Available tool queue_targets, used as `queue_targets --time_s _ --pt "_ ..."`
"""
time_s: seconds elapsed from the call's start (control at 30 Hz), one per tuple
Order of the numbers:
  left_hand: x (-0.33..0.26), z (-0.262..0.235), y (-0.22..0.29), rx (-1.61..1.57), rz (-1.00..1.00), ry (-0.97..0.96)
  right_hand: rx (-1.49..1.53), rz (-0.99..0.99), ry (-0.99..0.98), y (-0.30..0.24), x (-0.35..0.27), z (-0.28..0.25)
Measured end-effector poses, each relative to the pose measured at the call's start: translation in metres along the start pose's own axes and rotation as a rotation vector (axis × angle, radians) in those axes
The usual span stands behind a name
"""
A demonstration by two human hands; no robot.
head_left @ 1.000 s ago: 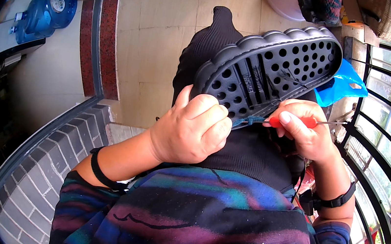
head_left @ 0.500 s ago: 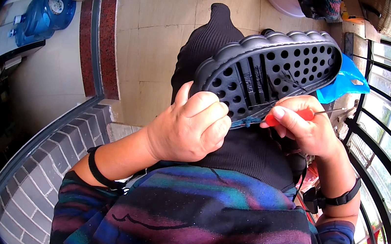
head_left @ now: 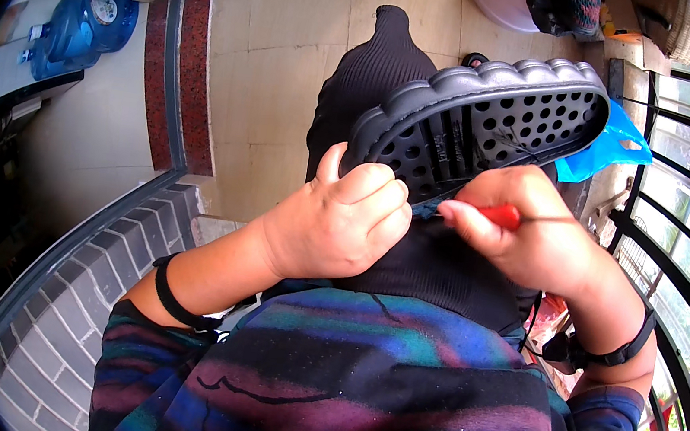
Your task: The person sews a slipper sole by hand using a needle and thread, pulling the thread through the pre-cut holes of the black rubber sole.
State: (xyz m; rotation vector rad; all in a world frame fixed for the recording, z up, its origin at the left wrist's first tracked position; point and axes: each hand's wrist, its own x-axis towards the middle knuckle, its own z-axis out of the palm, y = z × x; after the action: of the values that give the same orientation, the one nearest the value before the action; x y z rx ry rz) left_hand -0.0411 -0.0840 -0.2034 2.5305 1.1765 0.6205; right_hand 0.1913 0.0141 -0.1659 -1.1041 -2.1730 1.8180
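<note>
A black, scalloped-edged slipper sole of rubbery material (head_left: 486, 134), dotted with round holes and crossed by dark grooves, is tilted above the black ribbed clothing over the lap (head_left: 433, 271), its near edge partly hidden. The left hand's (head_left: 343, 215) fingers curl together there, tips unseen, so what they pinch I cannot tell; the right hand (head_left: 530, 231) pinches a smooth red handle (head_left: 500, 216), half covered, beside a barely visible teal strand (head_left: 426, 210).

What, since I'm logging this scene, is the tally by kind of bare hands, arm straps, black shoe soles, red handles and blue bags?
Hands: 2, left hand and right hand
Arm straps: 2
Black shoe sole: 1
Red handle: 1
Blue bag: 1
Total: 7
</note>
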Motion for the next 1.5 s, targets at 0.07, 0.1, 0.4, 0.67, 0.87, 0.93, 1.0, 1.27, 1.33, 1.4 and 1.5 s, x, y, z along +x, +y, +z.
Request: queue_targets --time_s 0.07,0.1,0.4,0.67,0.87,0.93,1.0,1.27,1.33,1.4,1.5 --pt "0.001 -0.001 0.001 0.004 -0.003 -0.007 -0.207 -0.177 -0.103 -0.005 0.001 -0.003" --pt "0.001 -0.001 0.0 0.005 -0.004 -0.009 -0.237 -0.241 -0.073 -0.006 -0.002 0.001" --pt "0.01 -0.003 -0.005 -0.125 -0.039 0.068 -0.632 -0.525 0.027 0.009 -0.022 0.009" --pt "0.013 0.002 -0.026 -0.112 0.046 0.116 -0.727 -0.787 0.163 0.03 -0.023 0.011" --pt "0.022 -0.007 -0.028 -0.104 0.069 0.121 -0.757 -0.804 0.186 0.034 -0.022 0.01" --pt "0.022 -0.007 -0.027 -0.119 0.05 0.11 -0.752 -0.8 0.18 0.032 -0.021 0.008" --pt "0.02 -0.005 -0.027 -0.093 0.058 0.114 -0.746 -0.798 0.175 0.031 -0.021 0.008" --pt "0.014 0.005 -0.034 -0.084 0.152 0.191 -0.756 -0.797 0.212 0.039 -0.023 0.011" --pt "0.014 0.004 -0.037 -0.087 0.142 0.175 -0.745 -0.801 0.226 0.04 -0.023 0.013" --pt "0.019 0.002 -0.033 -0.076 0.083 0.187 -0.741 -0.808 0.239 0.04 -0.023 0.013" --pt "0.023 0.001 -0.029 -0.056 0.046 0.186 -0.743 -0.817 0.254 0.039 -0.022 0.012"
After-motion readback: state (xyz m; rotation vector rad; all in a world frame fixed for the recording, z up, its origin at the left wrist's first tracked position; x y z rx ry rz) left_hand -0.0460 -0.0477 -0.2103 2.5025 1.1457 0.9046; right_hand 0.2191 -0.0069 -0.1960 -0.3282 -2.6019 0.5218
